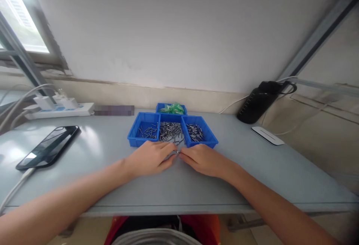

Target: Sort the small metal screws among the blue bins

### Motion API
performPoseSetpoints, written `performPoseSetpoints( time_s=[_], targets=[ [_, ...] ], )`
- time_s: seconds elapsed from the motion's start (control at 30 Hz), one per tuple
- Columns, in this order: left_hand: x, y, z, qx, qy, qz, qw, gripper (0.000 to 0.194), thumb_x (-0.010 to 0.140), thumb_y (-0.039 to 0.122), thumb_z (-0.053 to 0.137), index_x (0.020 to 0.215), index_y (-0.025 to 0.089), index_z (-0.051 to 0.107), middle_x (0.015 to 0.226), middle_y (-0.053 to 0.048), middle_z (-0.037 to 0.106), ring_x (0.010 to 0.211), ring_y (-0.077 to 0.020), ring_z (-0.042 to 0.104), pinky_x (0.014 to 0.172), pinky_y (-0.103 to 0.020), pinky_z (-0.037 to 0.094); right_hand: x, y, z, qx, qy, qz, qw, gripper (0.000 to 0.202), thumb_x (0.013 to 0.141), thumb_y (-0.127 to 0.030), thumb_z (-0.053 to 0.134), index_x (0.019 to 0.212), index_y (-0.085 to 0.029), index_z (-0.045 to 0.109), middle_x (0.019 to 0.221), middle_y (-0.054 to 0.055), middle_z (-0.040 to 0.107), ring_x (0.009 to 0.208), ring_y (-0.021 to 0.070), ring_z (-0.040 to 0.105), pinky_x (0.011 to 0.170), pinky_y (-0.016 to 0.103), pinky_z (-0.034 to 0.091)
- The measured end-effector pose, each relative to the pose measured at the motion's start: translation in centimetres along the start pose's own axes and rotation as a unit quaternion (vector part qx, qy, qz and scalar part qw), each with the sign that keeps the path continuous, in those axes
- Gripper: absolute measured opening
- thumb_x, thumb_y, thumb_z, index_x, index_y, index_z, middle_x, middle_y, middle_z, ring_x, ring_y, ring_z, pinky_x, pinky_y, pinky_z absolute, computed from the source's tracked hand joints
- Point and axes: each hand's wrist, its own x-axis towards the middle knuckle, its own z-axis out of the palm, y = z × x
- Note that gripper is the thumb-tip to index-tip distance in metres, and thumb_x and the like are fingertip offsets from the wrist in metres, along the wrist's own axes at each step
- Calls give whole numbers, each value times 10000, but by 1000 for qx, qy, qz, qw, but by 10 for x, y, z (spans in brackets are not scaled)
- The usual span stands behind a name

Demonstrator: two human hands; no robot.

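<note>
Gripping small metal pc (pixel 177 152) btwn pinched fingertips of L hand (pixel 151 158) & R hand (pixel 206 159), tips almost together. Held at or just above grey table (pixel 174 189), can't tell which; just this side of loose metal pins (pixel 170 129), piled btwn L blue bin (pixel 135 141) & R blue bin (pixel 208 134). Facing each other, backs up, w/ forearms (pixel 95 183) slanting in from lower corners. Mostly covered by fingers, so pc's shape hard to make out. Cut off at frame edges: forearms, nr elbows.
</note>
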Motion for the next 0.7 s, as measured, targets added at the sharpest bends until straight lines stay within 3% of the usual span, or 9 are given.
performPoseSetpoints(
  time_s=[0.23, 0.53, 0.7],
  targets=[
    [0, -1, 1, -21, 6, 38, 999, 246, 927, 282, 303, 1031, 161, 490, 812, -31, 595, 732, -132, 578, 604, -229, 431, 0, 0, 1, 42, -21, -16, 999, 290, 936, -267, 305, 823, -173, 554, 719, 26, 630, 625, 128, 567, 565, 226, 337],
    [0, -1, -1, -3, 1, 32, 999, 216, 910, 278, 338, 882, 177, 527, 739, -9, 575, 670, -118, 558, 575, -221, 394, 0, -2, -3, 39, -22, -9, 999, 288, 912, -275, 354, 727, -182, 554, 679, 7, 610, 611, 118, 550, 562, 219, 331],
    [1, -3, 1, 25, -33, 11, 999, 203, 907, 273, 347, 836, 187, 516, 699, 3, 578, 635, -128, 560, 571, -233, 389, -1, 1, -3, 16, -2, 3, 1000, 271, 899, -270, 380, 686, -184, 524, 615, -8, 576, 572, 112, 524, 548, 220, 303]
  ],
)
